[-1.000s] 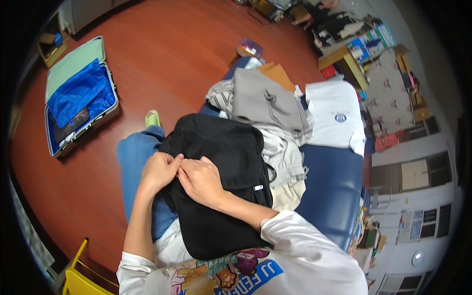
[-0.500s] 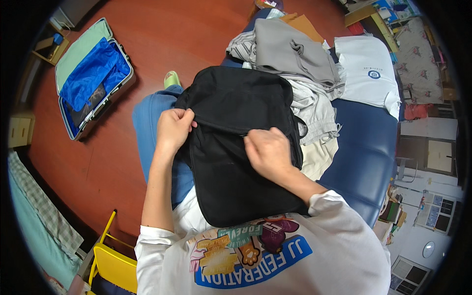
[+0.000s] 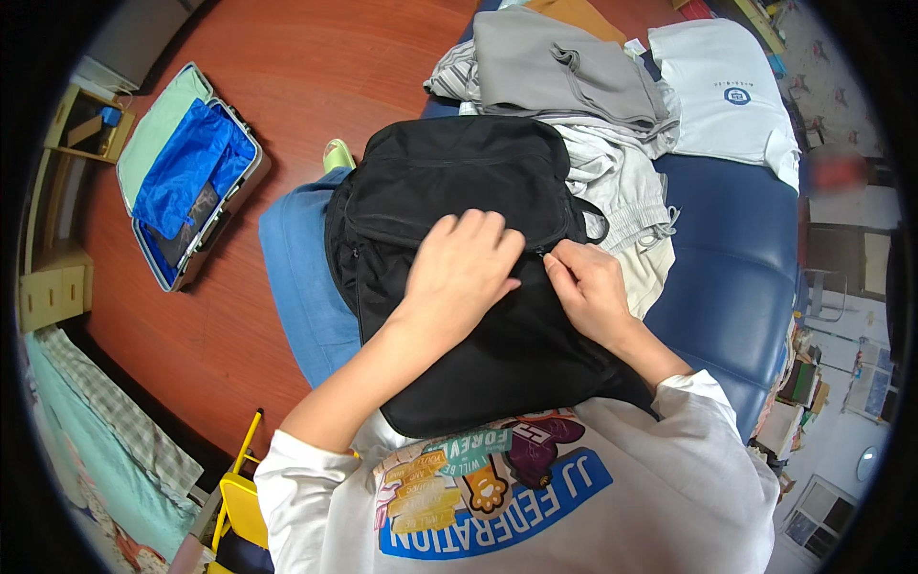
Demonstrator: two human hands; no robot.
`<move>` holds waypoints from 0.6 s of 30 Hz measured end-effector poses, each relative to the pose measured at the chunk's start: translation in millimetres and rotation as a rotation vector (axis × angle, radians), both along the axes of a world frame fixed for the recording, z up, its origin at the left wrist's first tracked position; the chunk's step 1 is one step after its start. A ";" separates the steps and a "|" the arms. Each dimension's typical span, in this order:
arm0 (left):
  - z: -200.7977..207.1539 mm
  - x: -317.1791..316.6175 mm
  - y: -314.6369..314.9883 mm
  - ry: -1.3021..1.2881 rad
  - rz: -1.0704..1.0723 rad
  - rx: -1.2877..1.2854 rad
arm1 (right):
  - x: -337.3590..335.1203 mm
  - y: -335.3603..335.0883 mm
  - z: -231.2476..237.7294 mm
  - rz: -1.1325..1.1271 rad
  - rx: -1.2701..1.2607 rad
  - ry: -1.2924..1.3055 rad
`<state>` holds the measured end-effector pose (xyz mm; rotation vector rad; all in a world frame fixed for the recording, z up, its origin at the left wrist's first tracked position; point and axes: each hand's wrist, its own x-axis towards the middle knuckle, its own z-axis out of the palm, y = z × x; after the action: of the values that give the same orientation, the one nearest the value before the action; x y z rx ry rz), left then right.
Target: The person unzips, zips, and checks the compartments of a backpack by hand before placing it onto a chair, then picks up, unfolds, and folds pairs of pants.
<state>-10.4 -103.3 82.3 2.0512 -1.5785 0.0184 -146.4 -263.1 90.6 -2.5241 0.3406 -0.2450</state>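
A black backpack (image 3: 459, 354) lies across my lap, its top flap portion toward the far side. My right hand (image 3: 590, 287) pinches a small zipper pull (image 3: 542, 252) at the right end of the seam below the upper panel. Above the bag's middle is my left hand (image 3: 462, 268), slightly blurred, its fingers curved and its thumb apart from them; nothing shows in it. Another zipper pull (image 3: 356, 253) sits at the seam's left end. Beyond the right hand, a black strap loop (image 3: 595, 222) sticks out from the bag's side.
An open suitcase (image 3: 253, 167) with blue lining stands on the red-brown floor at left. On the dark blue padded couch (image 3: 712, 258) lie folded grey trousers (image 3: 564, 72), light grey drawstring trousers (image 3: 626, 187) and a white shirt (image 3: 717, 86). A yellow folding chair (image 3: 244, 507) is at lower left.
My left hand has left the bag's left edge and moved right over the middle. My right hand has slid right along the zipper seam. The view has shifted slightly.
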 end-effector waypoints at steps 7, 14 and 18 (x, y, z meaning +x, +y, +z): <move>-11.6 21.0 -16.5 -0.163 -0.220 0.030 | 7.8 -44.1 0.1 0.039 -0.169 -0.048; 0.1 37.0 -23.9 -0.127 -0.176 -0.003 | 37.5 -100.6 -45.2 -0.105 -0.192 -0.051; -0.2 42.5 -29.7 -0.125 -0.170 -0.007 | 59.0 -105.2 -58.8 -0.121 -0.141 0.023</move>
<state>32.1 -133.0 82.0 1.9365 -1.8225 0.0907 -87.4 -368.3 31.8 -2.6501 0.5029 -0.2962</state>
